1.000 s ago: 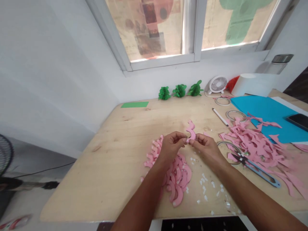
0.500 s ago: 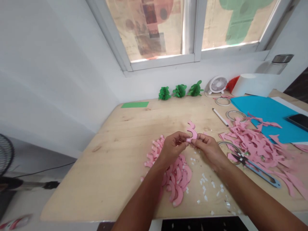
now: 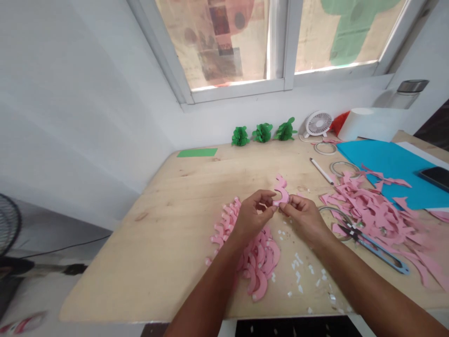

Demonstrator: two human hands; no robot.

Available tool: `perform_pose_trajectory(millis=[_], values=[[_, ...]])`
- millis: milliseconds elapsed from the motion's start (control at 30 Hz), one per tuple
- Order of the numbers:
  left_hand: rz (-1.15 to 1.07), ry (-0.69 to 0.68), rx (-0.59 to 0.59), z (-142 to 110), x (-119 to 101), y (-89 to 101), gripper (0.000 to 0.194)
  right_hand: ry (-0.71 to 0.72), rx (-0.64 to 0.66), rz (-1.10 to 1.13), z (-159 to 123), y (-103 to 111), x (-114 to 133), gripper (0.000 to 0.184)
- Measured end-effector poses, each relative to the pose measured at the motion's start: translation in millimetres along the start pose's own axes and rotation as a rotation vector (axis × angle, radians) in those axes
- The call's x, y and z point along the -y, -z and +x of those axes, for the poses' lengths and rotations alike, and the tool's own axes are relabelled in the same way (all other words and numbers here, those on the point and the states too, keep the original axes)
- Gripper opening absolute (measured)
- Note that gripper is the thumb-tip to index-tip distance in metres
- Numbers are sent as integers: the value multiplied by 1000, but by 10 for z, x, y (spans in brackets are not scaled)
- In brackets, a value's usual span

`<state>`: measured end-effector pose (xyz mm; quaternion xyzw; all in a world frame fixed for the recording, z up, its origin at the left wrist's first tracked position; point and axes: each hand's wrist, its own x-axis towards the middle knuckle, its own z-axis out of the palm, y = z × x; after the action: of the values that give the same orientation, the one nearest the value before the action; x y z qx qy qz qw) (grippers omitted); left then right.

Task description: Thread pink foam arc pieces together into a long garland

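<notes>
I see both hands, left (image 3: 255, 213) and right (image 3: 303, 216), pinching one curved pink paper piece (image 3: 282, 195) between fingertips above the tabletop (image 3: 150, 243), right of the near pink pile (image 3: 259, 262) and left of the blue-handled snips (image 3: 380, 250)

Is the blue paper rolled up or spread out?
Spread out: the blue paper lies flat, with a phone and pink scraps on it.

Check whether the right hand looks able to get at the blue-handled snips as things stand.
Probably yes: the snips lie on top of pink scraps, uncovered, just right of the right hand, though its fingers hold a pink strip.
</notes>
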<state>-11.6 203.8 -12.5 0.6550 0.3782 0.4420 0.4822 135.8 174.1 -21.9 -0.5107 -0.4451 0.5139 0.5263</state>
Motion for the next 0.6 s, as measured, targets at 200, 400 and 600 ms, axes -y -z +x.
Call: perform_pose_trajectory(millis=[200, 400, 600], values=[[388, -255, -147, -33, -31, -36, 5, 100, -64, -145, 9, 13, -23, 29], [599, -390, -167, -39, 35, -65, 9, 185, -113, -297, 4, 12, -12, 30], [653, -383, -170, -36, 67, -72, 10, 248, -132, -420, -26, -16, 31, 30]])
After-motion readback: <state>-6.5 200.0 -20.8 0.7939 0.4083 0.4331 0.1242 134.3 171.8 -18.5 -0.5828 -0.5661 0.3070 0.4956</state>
